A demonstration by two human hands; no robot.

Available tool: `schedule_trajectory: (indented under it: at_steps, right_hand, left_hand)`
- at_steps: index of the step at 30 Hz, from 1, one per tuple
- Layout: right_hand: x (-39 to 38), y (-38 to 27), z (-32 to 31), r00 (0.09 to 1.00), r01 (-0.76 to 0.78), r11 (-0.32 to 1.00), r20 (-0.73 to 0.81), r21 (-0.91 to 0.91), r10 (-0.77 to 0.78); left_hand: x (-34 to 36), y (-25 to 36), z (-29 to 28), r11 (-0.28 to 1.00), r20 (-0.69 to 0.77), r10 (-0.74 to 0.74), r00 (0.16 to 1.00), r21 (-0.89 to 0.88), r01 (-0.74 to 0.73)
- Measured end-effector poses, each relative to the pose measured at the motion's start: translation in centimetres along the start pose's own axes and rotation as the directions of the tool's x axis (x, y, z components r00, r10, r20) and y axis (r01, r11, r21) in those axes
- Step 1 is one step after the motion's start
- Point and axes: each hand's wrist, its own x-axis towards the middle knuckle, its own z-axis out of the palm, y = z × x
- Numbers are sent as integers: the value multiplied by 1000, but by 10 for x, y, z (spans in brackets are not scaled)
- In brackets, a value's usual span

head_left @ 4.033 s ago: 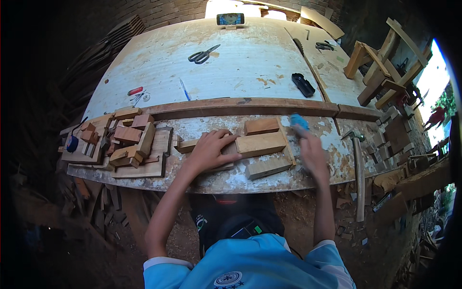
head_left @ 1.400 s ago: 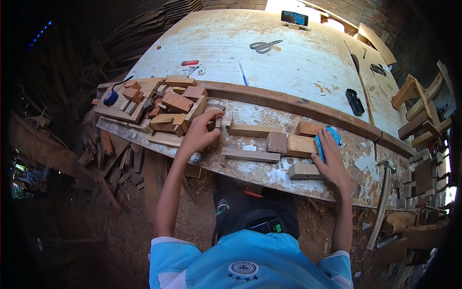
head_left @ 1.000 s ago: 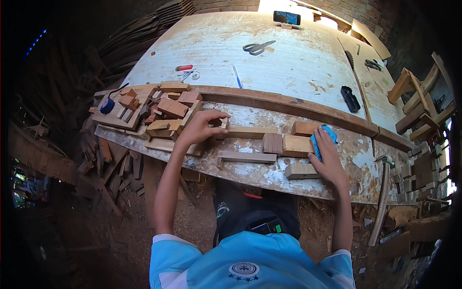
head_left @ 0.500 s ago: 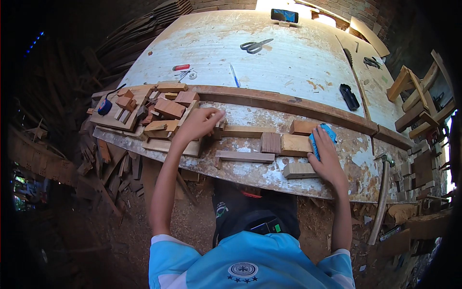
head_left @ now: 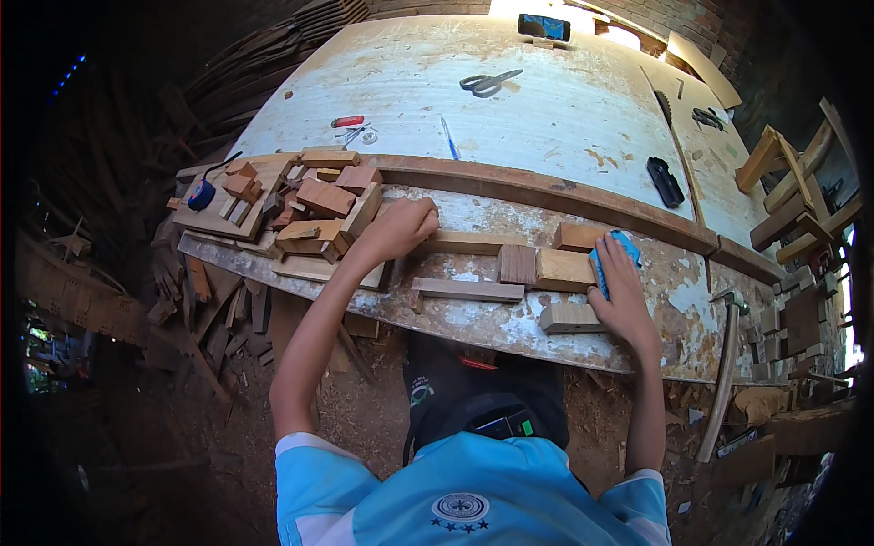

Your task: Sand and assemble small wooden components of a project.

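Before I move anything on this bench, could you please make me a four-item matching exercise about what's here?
Column one
1. Scissors
2. Hammer
3. Phone
4. Right hand

Column two
A. Handle jutting past the near edge of the table
B. Propped at the far edge
C. On a blue object
D. Lying between phone and pen

Pairs: 1-D, 2-A, 3-B, 4-C.

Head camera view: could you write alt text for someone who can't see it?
A person's right hand holds a light-blue object beside wooden blocks on a worn bench, while the left hand curls at the left end of a wooden strip. Scissors and a pen lie farther back.
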Motion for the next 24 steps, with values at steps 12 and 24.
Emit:
schedule_trajectory:
  at_steps: [12,24]
  right_hand:
    - [8,-16,3,988,-82,992,121,-101,94]
    - [20,-19,-3,978,41,997,207,-71,-26]
  left_hand:
    - [10,75,29,865,-259,495,830,241,-440]
    - [30,77,70,927,5,371,929,48,-371]
